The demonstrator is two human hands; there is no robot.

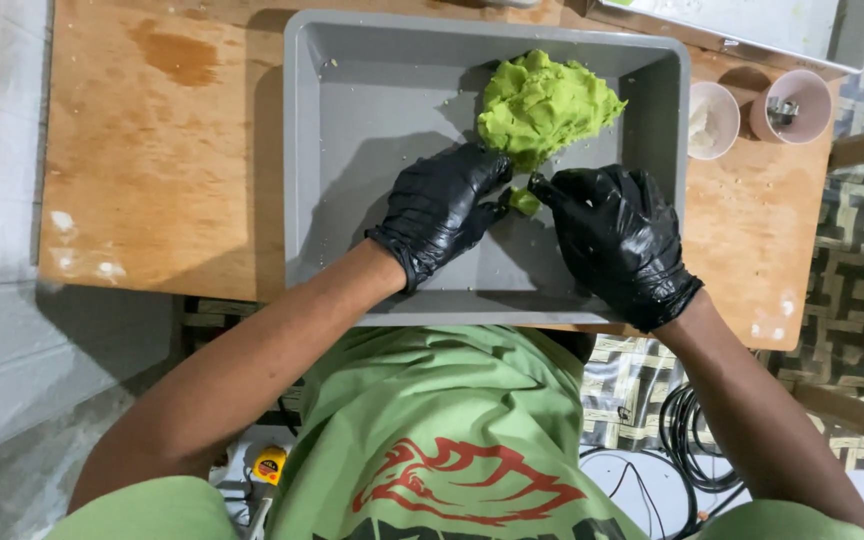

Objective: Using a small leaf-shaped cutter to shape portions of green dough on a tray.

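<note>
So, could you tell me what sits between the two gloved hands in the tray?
In the head view, a small green dough piece sits between the left hand and right hand, pinched by their fingertips.

Beyond the fingertips of both gloved hands, the left hand (442, 212) and the right hand (617, 240), the big green dough mound (544, 103) fills the far right corner of the grey tub (302, 150), so there is no straight way forward there, and a small green dough piece (523, 201) sits in the narrow gap between the two hands. To the left of the left hand the tub floor lies bare right out to its upright wall, and past that wall the wooden table (152, 150) is open. To the right of the right hand the tub wall stands close, and past it, further away, two small pink cups (752, 110) stand side by side on the table.
</note>
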